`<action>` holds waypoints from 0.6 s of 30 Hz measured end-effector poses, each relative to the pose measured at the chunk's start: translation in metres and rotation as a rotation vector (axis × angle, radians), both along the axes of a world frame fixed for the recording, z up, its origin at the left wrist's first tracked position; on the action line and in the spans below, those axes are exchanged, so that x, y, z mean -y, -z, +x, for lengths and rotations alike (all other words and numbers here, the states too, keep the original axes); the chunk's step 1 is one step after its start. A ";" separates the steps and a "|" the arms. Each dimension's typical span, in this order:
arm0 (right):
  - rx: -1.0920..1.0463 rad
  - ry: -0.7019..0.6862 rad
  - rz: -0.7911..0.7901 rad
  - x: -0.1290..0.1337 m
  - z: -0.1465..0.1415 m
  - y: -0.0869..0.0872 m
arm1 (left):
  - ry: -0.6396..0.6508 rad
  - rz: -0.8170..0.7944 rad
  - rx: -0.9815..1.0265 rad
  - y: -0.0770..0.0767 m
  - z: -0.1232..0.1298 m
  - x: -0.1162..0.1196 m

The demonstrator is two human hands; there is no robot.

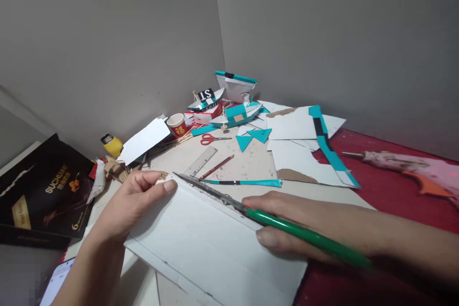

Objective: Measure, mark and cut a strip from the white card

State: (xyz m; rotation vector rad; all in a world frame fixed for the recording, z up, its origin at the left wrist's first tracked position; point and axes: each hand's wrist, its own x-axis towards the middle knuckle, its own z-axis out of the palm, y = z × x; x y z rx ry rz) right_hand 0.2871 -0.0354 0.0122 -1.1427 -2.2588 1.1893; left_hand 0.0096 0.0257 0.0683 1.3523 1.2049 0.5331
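Ruler [201, 162], pencil [216, 167] and 2 boats lie beyond the white board [215, 244].

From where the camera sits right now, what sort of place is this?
Likely a craft or model-making table set in a corner: two small model boats, a pink glue gun, and the right hand holding green-handled scissors at a white board.

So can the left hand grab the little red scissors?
Probably not: the left hand is busy pinching the white board. Nothing covers the red scissors, so letting go might free it.
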 end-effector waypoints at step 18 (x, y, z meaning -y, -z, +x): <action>-0.037 -0.092 -0.058 0.003 -0.003 0.004 | 0.042 -0.029 0.051 0.003 0.001 -0.001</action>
